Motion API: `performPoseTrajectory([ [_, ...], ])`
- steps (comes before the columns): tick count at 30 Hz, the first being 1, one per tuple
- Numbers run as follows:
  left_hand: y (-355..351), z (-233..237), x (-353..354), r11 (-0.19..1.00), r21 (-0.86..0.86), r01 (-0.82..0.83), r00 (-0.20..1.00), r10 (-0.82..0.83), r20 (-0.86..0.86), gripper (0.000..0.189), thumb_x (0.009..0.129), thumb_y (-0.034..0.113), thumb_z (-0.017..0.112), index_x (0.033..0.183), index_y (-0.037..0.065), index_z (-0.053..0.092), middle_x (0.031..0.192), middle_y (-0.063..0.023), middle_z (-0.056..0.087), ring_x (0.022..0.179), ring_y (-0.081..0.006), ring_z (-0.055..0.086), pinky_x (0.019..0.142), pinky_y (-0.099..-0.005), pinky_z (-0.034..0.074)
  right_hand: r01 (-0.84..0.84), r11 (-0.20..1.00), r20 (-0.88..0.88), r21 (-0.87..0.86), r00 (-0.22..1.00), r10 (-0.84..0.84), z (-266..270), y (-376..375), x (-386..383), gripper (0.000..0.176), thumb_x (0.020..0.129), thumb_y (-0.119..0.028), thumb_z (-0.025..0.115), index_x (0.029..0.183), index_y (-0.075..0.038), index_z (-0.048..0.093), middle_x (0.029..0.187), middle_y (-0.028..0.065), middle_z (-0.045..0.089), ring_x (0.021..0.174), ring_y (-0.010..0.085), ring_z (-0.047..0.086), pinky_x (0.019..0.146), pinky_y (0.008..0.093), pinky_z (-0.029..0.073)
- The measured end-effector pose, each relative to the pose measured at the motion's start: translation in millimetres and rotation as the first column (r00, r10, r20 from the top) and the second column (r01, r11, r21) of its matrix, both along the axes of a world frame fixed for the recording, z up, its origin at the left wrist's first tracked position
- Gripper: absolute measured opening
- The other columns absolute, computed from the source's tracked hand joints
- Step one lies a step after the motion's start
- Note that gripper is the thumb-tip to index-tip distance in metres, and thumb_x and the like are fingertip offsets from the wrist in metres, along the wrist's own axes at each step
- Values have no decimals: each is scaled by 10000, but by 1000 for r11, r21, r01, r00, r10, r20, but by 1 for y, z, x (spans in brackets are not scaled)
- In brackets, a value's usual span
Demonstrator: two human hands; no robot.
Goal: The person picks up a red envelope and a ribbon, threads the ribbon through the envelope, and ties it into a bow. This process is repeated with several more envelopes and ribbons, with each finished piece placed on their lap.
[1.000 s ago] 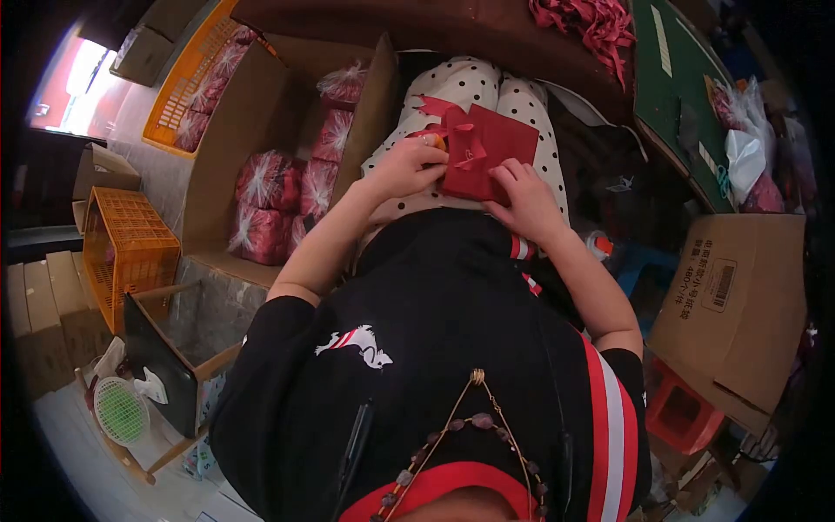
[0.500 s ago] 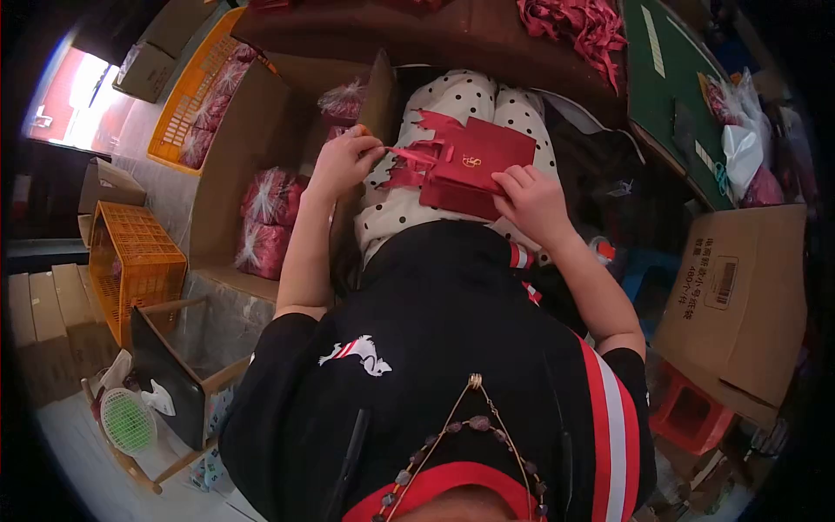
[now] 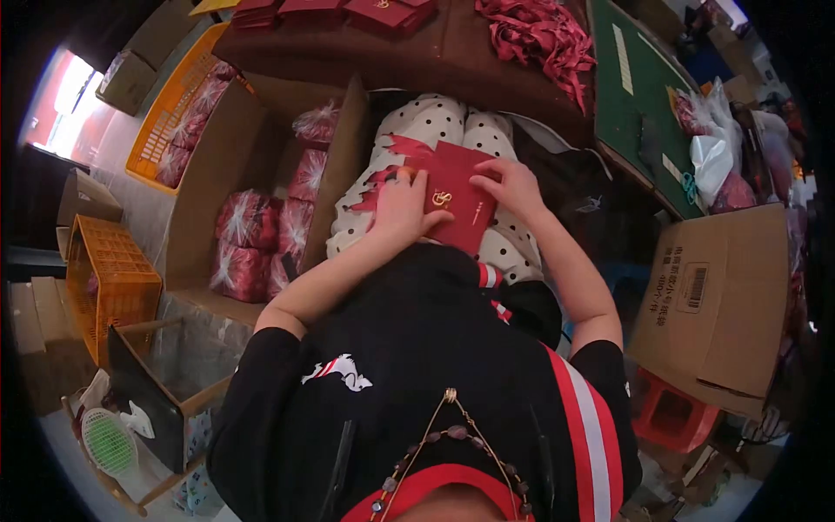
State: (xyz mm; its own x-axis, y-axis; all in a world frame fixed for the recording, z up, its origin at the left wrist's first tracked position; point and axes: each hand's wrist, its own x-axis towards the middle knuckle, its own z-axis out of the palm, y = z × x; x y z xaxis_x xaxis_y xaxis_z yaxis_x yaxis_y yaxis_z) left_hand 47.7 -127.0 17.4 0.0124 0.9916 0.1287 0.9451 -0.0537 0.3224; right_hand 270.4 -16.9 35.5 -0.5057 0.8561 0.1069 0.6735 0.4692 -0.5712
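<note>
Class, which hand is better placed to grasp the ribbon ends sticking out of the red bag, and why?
Probably left: the left hand lies on the red bag beside the ribbon ends; the right hand is at the opposite edge.

It looks like a small packing workshop: cardboard boxes (image 3: 718,304), orange crates (image 3: 109,278), wrapped red bundles (image 3: 248,239) and ribbon piles (image 3: 539,35).

Gold emblem on bag (image 3: 467,198), carton (image 3: 726,322) print (unreadable)

Red bag (image 3: 459,202) on lap (image 3: 435,122) (polka-dotted)
</note>
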Motion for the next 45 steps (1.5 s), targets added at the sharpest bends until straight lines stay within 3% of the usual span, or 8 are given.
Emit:
performPoseTrajectory([
  [5,-1,-9,-3,998,64,4,994,-11,106,943,678,563,818,1368,3,503,1227,-278,531,1051,-408,598,892,-448,509,309,741,-183,596,951,-250,25,80,32,156,852,-231,713,997,-174,721,971,46,630,934,286,611,785,413,519],
  [9,-4,4,-2,1000,-2,-11,993,12,119,945,681,513,836,1380,-12,478,1234,-269,537,1076,-410,591,912,-447,502,261,588,59,766,881,-469,41,147,87,330,775,-23,623,1046,-187,713,1040,38,631,955,291,594,810,409,530],
  [19,-5,-4,-5,1000,-11,13,998,-13,58,944,729,598,778,1427,41,473,1234,-240,542,984,-381,618,854,-436,516,21,877,402,481,883,-242,67,184,136,126,869,-178,668,957,-162,756,1019,23,677,1024,270,630,843,404,537],
  [24,-5,-12,-5,1000,19,4,997,-5,83,972,720,605,781,1432,30,453,1242,-241,540,987,-381,620,847,-443,520,530,755,-350,387,842,-411,101,230,134,193,898,-257,668,937,-80,735,995,81,708,887,235,693,765,380,536],
  [27,-6,-15,-3,999,19,-28,996,26,84,1022,708,602,791,1451,12,412,1257,-259,536,1004,-393,618,861,-451,519,432,894,-825,-122,457,-333,147,272,142,197,947,-156,622,1013,26,658,1018,151,716,809,217,706,677,311,566],
  [31,-6,-7,-2,999,-25,-49,993,51,111,1042,701,595,802,1448,-11,403,1258,-278,541,1033,-402,610,884,-452,512,186,982,-974,35,226,-8,241,260,144,111,970,-32,558,1040,37,611,998,163,709,862,234,705,728,351,605],
  [38,-5,-7,-7,998,8,-62,986,60,155,905,728,527,809,1406,35,467,1234,-233,562,1075,-391,600,904,-448,506,247,910,-895,332,387,222,307,135,103,206,971,-76,616,1134,46,653,1005,126,716,869,207,701,798,323,585],
  [45,-3,-7,-17,990,77,-119,950,91,298,606,765,304,821,1280,93,581,1113,-130,619,992,-323,631,832,-423,515,-12,996,-639,88,766,66,194,18,32,215,1006,-129,557,1109,-12,704,869,1,640,762,47,566,680,194,448],
])
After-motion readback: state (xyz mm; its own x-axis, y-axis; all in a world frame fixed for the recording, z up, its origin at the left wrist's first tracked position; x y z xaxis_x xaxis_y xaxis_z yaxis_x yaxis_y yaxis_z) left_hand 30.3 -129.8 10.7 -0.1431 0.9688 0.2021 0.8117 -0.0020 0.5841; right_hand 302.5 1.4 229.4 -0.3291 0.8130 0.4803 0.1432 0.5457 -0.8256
